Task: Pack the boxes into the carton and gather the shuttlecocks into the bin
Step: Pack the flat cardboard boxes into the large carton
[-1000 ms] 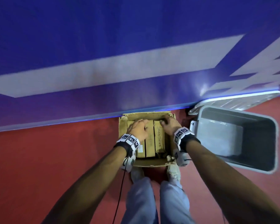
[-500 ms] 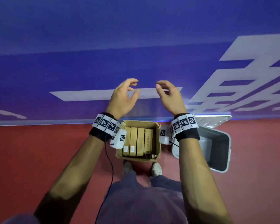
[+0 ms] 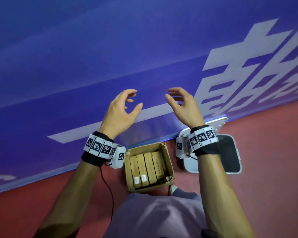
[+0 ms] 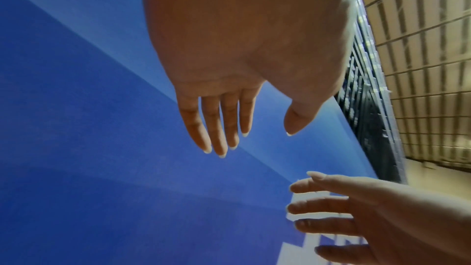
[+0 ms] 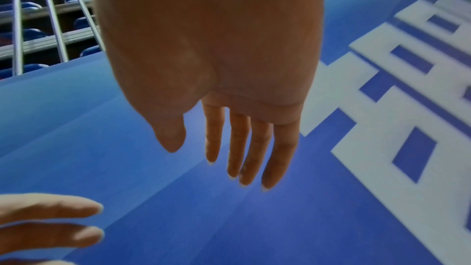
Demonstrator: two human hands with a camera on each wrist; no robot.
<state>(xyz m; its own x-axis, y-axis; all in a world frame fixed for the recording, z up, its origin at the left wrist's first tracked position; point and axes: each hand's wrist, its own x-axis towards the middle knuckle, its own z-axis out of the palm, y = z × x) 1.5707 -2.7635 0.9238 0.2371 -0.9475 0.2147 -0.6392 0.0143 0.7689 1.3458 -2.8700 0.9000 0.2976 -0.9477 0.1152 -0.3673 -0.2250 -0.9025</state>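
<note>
An open brown carton (image 3: 169, 160) stands on the red floor against a blue banner, with several slim brown boxes (image 3: 149, 168) packed side by side inside it. To its right sits a grey bin (image 3: 235, 157), partly hidden by my right forearm. Both hands are raised high above the carton, palms facing each other. My left hand (image 3: 123, 109) and my right hand (image 3: 182, 104) have relaxed, loosely curved fingers and hold nothing. The left wrist view shows the left hand (image 4: 244, 88) empty; the right wrist view shows the right hand (image 5: 229, 98) empty. No shuttlecock is in view.
A blue banner (image 3: 110, 57) with large white characters runs behind the carton. A white lid (image 3: 218, 124) leans at the banner behind the bin. My feet and legs (image 3: 155, 215) are just in front of the carton. Railings (image 5: 38, 27) rise beyond the banner.
Both hands came off the boxes in the carton and rose up in front of the banner. My head has lifted away, so the carton and bin look smaller.
</note>
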